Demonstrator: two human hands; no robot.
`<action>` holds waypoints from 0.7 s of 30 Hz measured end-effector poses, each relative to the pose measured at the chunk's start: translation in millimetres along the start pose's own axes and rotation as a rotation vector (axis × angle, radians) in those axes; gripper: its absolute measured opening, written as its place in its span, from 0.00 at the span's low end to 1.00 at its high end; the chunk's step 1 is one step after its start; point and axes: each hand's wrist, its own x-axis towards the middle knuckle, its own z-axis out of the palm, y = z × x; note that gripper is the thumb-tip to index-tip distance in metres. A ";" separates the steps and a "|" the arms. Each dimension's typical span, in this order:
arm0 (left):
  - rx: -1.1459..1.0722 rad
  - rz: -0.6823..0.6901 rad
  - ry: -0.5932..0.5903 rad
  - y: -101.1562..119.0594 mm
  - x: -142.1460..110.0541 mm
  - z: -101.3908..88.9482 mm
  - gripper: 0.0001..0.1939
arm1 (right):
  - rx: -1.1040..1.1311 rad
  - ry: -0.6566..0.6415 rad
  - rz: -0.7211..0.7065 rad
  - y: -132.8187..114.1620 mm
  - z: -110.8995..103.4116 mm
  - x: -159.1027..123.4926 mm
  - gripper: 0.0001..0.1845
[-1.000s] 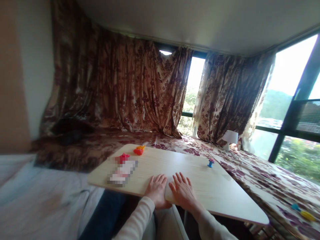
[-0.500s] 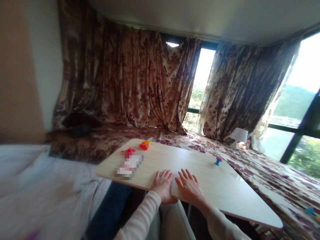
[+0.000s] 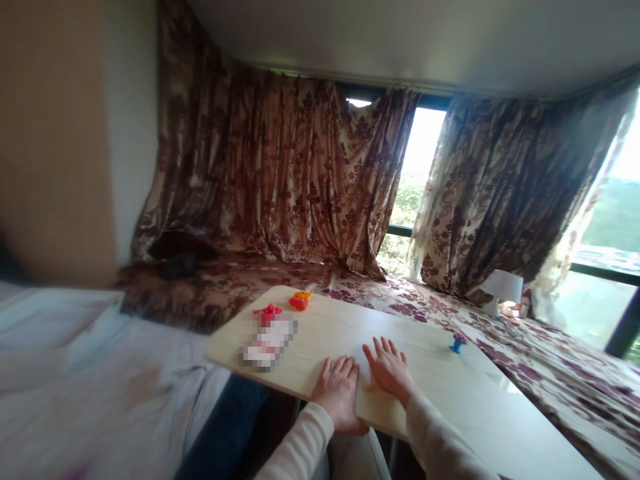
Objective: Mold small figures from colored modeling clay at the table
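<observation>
Along the left side lies rumpled off-white cloth bedding [image 3: 115, 373], with floral brown-and-maroon fabric curtains [image 3: 300, 173] hanging behind. Beside it begins the pale wood-grain rectangular table [image 3: 433, 363] with rounded corners and a smooth top that catches window light; it stretches in front of the person toward the lower right. Near its left end rests a flat, pinkish-white rectangular item [image 3: 273, 341], pixelated, so any print on it cannot be read. Just behind that sits a small bright-red toy-like piece [image 3: 269, 311] of irregular outline, and a little farther right, near the back edge, a small orange-and-red rounded piece [image 3: 301, 301]. The left hand [image 3: 338, 392] lies palm down over the table's near edge, fingers extended and only slightly apart, grasping nothing visible. Next to it, the right hand [image 3: 389, 367] is palm down above the tabletop, fingers spread and unladen; whether its palm touches the surface cannot be told. Farther right stands a small blue-stemmed, pink-topped figure [image 3: 458, 343], and beyond the table, a white-shaded lamp [image 3: 503, 287].
</observation>
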 end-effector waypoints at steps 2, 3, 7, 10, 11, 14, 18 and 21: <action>-0.007 -0.004 -0.007 1.0 -0.5 -1.1 0.52 | -0.024 -0.021 -0.019 2.6 -1.7 6.8 0.23; -0.008 -0.008 -0.013 1.5 -0.8 -1.9 0.51 | -0.028 -0.016 -0.030 2.9 -2.1 5.0 0.23; -0.006 -0.015 -0.030 2.2 -1.2 -4.5 0.52 | 0.054 0.027 0.008 -1.4 0.4 -30.6 0.29; 0.007 -0.008 -0.027 1.6 -0.6 -4.7 0.51 | 0.128 0.026 -0.022 -5.6 4.2 -63.6 0.31; 0.013 -0.008 -0.025 1.4 -0.4 -4.5 0.50 | 0.143 0.027 -0.038 -6.6 5.0 -70.5 0.32; 0.024 -0.019 -0.023 1.2 -0.3 -4.1 0.50 | 0.160 0.030 -0.022 -8.6 5.7 -72.3 0.32; 0.004 -0.015 -0.040 1.3 -0.7 -4.7 0.51 | 0.163 0.034 0.040 -10.0 5.1 -48.1 0.31; -0.003 -0.016 -0.039 1.9 -1.1 -6.2 0.50 | 0.168 0.025 0.042 -9.2 5.4 -32.9 0.31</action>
